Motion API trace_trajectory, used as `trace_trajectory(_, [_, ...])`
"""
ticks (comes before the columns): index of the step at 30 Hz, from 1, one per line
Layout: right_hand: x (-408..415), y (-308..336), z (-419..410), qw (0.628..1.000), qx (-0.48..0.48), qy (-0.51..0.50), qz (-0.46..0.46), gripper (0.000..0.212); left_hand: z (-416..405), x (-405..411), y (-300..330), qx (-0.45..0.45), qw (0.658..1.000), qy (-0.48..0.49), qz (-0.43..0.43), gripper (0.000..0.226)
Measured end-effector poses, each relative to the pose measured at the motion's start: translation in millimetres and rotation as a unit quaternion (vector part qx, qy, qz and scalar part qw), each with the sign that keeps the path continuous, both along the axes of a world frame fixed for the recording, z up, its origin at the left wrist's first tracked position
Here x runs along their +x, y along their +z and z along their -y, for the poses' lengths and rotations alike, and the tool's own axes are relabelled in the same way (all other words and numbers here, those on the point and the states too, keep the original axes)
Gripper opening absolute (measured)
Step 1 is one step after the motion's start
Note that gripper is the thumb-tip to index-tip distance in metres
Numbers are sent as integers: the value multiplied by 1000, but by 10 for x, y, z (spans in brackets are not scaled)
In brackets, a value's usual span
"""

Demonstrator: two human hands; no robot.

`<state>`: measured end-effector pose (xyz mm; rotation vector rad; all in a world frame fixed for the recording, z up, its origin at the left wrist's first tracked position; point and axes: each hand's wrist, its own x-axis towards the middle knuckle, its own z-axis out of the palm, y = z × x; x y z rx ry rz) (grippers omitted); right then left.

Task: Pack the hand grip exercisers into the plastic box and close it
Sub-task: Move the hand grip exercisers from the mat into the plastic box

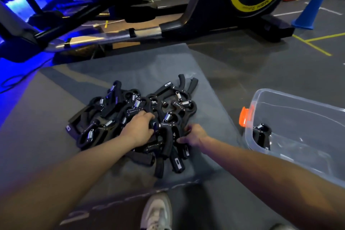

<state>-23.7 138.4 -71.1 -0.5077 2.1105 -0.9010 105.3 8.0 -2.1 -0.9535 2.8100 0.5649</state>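
Note:
A heap of several black hand grip exercisers (130,115) with metal springs lies on a grey mat (130,65). My left hand (139,127) rests on the middle of the heap, its fingers curled round one exerciser. At the heap's right edge my right hand (194,135) grips the handle of another exerciser. A clear plastic box (298,136) with an orange latch (244,115) stands open on the floor to the right. One exerciser (261,134) lies inside it at its near left corner. No lid is in view.
An exercise bike (205,15) with a black and yellow wheel stands behind the mat. A blue cone (311,9) is at the far right on the grey floor. My white shoe (156,213) is at the mat's near edge.

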Motion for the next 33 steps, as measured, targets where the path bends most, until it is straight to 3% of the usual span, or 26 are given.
trace_trajectory(7, [59, 52, -24, 999, 2, -35, -23, 43, -78, -111, -31, 20, 1000, -2, -21, 50])
trace_trajectory(10, [-59, 156, -167, 996, 8, -42, -83, 34, -158, -220, 30, 17, 999, -3, -42, 49])
trace_trajectory(17, [-436, 548, -520, 979, -64, -141, -136, 23, -335, -530, 166, 15, 994, 9, -112, 44])
trace_trajectory(20, [-737, 710, -893, 965, -83, -207, -140, 31, -640, -950, 240, 28, 989, -25, -144, 44])
trace_trajectory(25, [-1206, 632, -1608, 937, -53, -308, -153, 30, -1337, -1660, 142, 88, 977, -76, -176, 47])
trace_trajectory(33, [-1707, 237, -2390, 910, 13, -396, -119, 23, -1924, -2393, -303, 112, 972, -150, -141, 54])
